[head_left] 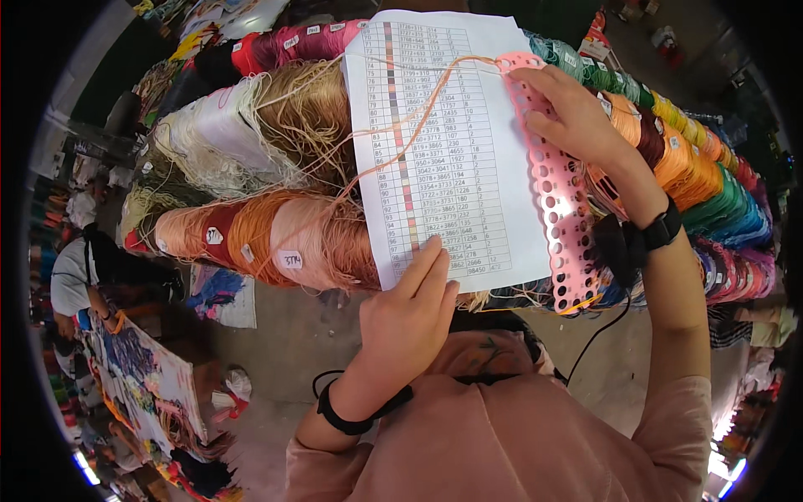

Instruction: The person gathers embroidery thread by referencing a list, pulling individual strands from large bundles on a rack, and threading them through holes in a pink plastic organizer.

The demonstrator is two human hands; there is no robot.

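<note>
My left hand (pixel 411 311) pinches the lower edge of a white printed sheet (pixel 452 142) with a table and a column of colour swatches. My right hand (pixel 575 113) grips a long pink plastic strip full of round holes (pixel 556 209) against the sheet's right edge. A pale peach thread (pixel 418 109) runs from the strip's top hole across the sheet down to the peach skeins (pixel 301 238) hanging behind it. Both wrists wear black bands.
Rows of hanging thread skeins fill the rack: cream and tan bundles (pixel 251 125) at left, orange, green and pink ones (pixel 711 184) at right. A person (pixel 92 268) sits on the floor at far left by a colourful canvas (pixel 142 376). A black cable (pixel 602 326) hangs below.
</note>
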